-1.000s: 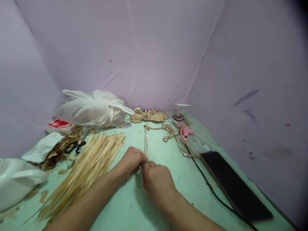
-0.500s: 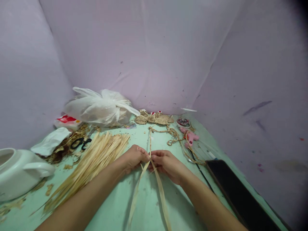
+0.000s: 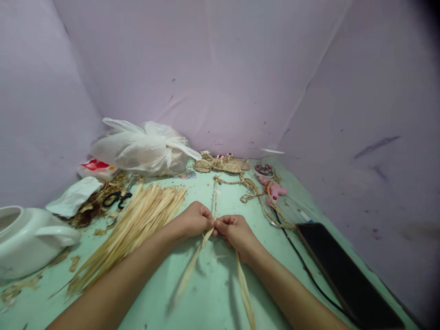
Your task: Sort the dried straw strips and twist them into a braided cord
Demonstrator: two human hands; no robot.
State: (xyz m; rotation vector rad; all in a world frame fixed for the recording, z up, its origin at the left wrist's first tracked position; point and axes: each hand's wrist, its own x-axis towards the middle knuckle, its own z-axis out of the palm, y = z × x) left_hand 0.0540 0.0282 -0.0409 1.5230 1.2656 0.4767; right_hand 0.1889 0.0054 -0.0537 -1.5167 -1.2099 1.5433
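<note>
My left hand [image 3: 198,221] is closed in a pinch on a pale fibre strip [image 3: 189,270] that trails toward me. Touching it at the fingertips, my right hand [image 3: 235,233] pinches a second fibre strip [image 3: 243,284], which hangs out below the palm. Between the fingertips starts a thin twisted cord [image 3: 215,197], running straight away from me to where it meets a longer coiled rope [image 3: 249,184]. The exact crossing of the strips is hidden by my fingers. Beside my left forearm lies a bundle of dry fibre strips [image 3: 137,233].
Left: a white ceramic pot [image 3: 30,243], black-handled scissors [image 3: 117,200], fibre scraps and a white plastic bag [image 3: 147,149]. At the back sit woven pieces [image 3: 230,164] and a small bowl [image 3: 264,170]. Right: a pink glue gun [image 3: 274,191], a black cable and a dark flat slab [image 3: 343,270].
My hands have drawn together at the cord's end. The right strip has swung outward to the right, now hanging below my right palm, and the left strip has shifted left.
</note>
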